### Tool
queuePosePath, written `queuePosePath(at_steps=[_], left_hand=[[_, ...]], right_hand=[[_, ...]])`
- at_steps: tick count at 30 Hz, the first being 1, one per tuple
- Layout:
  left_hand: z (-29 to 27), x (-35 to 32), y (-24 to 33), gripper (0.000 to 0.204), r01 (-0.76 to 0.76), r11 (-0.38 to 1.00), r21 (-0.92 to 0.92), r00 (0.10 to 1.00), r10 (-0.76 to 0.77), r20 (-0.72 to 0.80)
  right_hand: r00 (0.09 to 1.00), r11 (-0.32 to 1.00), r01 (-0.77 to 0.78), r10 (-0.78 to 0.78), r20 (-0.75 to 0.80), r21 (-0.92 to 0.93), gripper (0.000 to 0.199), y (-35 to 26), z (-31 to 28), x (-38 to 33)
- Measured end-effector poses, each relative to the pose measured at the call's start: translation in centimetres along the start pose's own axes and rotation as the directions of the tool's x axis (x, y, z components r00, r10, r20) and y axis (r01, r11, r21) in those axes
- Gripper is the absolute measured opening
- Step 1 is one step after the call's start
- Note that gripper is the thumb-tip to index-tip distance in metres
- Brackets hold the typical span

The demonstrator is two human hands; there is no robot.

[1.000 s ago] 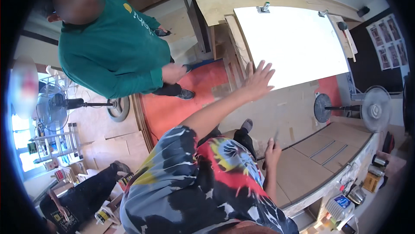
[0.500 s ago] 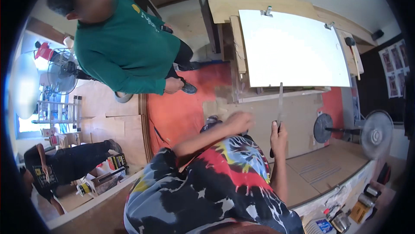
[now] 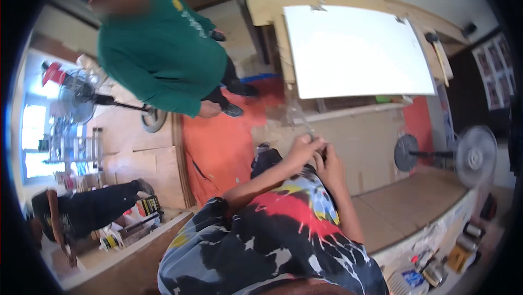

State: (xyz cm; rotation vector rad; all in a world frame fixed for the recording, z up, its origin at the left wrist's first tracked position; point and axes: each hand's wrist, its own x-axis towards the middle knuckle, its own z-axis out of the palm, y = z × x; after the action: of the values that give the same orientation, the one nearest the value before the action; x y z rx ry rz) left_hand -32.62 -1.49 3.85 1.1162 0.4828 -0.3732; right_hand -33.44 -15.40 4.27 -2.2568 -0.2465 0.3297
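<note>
My hands meet in front of my shirt, around a long tool with a narrow metal blade [image 3: 299, 115] and a dark handle. My left hand [image 3: 303, 151] is closed near the base of the blade. Fingers of my right hand [image 3: 330, 167] are curled at the dark handle, which they largely cover. The blade slants up and to the left, blurred by motion, so its exact kind is unclear. Beyond it lies a large white sheet [image 3: 359, 50], held at its far edge by metal clips [image 3: 318, 6] on a wooden workbench [image 3: 267, 9].
A person in a green sweater [image 3: 158, 50] stands at the left on an orange floor covering [image 3: 215, 148]. Another person [image 3: 81, 208] is at the lower left. Fans stand at the right [image 3: 474, 157] and left. Cans and boxes [image 3: 460, 257] sit at the lower right.
The tool has swung from pointing forward to slanting left, and my right hand has come in toward my body. My left hand has joined it on the tool.
</note>
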Motion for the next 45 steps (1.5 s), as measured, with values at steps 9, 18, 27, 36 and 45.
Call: queuePosePath(at_steps=[9,18,27,36,45], left_hand=[[-2.5,0.8,1.4,0.027,-0.147,0.989,-0.037,0.989,0.147,0.023],[-10.7,6.7,10.5,0.025,-0.383,0.873,0.303,0.861,0.456,-0.225],[-13.7,13.1,13.3,0.041,-0.742,-0.19,0.643,0.52,0.441,0.731],[-15.1,16.9,12.4,0.039,-0.837,-0.408,0.365,0.308,0.201,0.93],[-15.2,16.3,12.9,0.033,-0.934,-0.348,0.085,0.084,0.018,0.996]], right_hand=[[0.985,0.983,-0.157,0.148,0.093,0.092,0.03,2.7,-1.4,-2.3],[0.899,0.96,-0.198,0.258,-0.355,0.196,0.032,6.1,-2.0,1.8],[0.747,0.798,-0.011,0.407,-0.526,0.602,0.027,-5.5,-13.8,17.0],[0.609,0.767,-0.234,0.595,-0.525,0.598,0.027,-4.4,5.1,15.7],[0.569,0.656,-0.21,0.685,-0.455,0.725,0.031,-5.4,8.3,14.7]])
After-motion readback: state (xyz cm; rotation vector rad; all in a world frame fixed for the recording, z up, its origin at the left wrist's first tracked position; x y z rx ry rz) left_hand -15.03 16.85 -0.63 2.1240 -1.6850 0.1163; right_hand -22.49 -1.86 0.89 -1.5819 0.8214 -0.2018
